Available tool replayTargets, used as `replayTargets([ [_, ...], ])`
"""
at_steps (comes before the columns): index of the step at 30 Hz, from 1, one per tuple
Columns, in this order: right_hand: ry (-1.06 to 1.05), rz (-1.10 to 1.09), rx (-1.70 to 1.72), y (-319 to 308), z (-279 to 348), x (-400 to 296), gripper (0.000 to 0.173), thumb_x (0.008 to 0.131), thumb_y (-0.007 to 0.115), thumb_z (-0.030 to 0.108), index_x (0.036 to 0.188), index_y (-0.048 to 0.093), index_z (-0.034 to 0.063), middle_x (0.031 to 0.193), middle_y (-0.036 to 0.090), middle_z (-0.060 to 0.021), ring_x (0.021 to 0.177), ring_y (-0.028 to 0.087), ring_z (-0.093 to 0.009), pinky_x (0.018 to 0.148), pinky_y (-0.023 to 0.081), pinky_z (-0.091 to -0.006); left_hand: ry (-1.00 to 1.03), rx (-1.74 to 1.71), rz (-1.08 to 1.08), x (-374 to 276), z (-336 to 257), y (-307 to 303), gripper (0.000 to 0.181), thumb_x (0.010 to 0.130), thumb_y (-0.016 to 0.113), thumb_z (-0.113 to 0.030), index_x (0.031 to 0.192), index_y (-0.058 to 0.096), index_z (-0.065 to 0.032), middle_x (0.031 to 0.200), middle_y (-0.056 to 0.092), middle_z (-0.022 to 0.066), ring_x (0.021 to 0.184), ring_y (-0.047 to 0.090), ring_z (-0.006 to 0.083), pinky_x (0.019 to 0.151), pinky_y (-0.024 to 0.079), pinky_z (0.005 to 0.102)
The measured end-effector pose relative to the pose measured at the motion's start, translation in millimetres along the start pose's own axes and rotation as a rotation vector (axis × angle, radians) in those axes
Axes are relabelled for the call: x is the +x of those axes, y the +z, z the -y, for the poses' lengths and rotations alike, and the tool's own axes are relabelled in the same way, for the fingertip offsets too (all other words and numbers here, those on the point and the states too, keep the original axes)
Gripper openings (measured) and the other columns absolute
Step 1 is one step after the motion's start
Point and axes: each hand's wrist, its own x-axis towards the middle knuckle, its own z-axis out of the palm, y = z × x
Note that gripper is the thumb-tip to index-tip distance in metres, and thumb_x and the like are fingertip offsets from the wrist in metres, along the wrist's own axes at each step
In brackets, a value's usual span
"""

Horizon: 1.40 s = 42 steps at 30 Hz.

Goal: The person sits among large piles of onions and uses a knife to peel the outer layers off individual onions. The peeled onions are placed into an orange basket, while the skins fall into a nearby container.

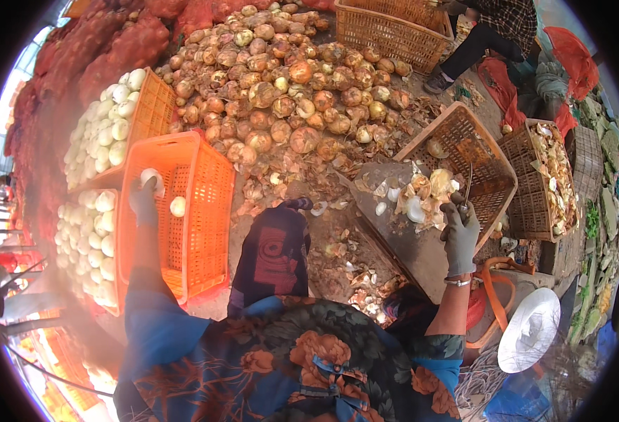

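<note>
My left hand (145, 201), in a grey glove, reaches into an orange plastic crate (212, 211) with its fingers on a peeled white onion (153, 182). Another peeled onion (177, 206) lies in the same crate. At the right, my right hand (460, 227), also gloved, grips a knife with a thin curved blade (469, 182) pointing up. Just left of that hand, onion skins and peelings (420, 198) lie on a grey board (425, 248). A brown plastic crate (486, 132) stands tilted behind the board.
Unpeeled onions (299, 105) are heaped ahead. Crates of peeled onions (90, 242) stand at the left, near red mesh sacks (125, 53). A crate of skins (552, 179) is at the right, a white hat (531, 329) below it. Another person (478, 42) sits beside a large crate (388, 31).
</note>
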Motion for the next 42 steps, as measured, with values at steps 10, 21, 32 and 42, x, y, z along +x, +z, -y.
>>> replayTargets([
  [10,0.068,-0.009,-0.023,11,-8,11,0.029,0.094,0.056,0.010,0.120,0.053,-0.0007,0.086,0.067,-0.0074,0.045,0.042,-0.001,0.038,0.032,-0.0162,0.105,0.096,0.748,-98,39,269,0.058,0.079,0.073,-0.025,0.127,0.052,0.0004,0.116,0.060,0.0188,0.103,0.060,0.0253,0.085,0.048,0.0348],
  [21,0.198,-0.205,-0.234,5,-20,36,0.031,0.092,0.053,0.006,0.121,0.051,-0.0037,0.083,0.067,-0.0097,0.043,0.042,-0.002,0.037,0.031,-0.0164,0.580,0.983,0.869,-55,38,479,0.055,0.081,0.064,-0.040,0.119,0.054,-0.0016,0.122,0.053,0.0218,0.106,0.058,0.0371,0.086,0.050,0.0435],
  [32,0.247,-0.220,-0.159,13,-20,44,0.034,0.092,0.053,0.011,0.123,0.050,-0.0028,0.082,0.066,-0.0098,0.042,0.042,-0.001,0.036,0.031,-0.0160,0.751,0.709,0.643,-84,77,430,0.062,0.073,0.074,-0.037,0.121,0.050,-0.0062,0.117,0.050,0.0219,0.101,0.056,0.0418,0.082,0.050,0.0457],
  [42,0.263,-0.212,-0.191,21,-22,39,0.032,0.090,0.051,0.007,0.121,0.052,-0.0016,0.081,0.066,-0.0083,0.042,0.042,-0.002,0.037,0.032,-0.0169,0.310,0.754,0.804,-79,63,459,0.087,0.063,0.076,-0.048,0.133,0.042,-0.0085,0.122,0.052,0.0218,0.107,0.057,0.0392,0.087,0.049,0.0441],
])
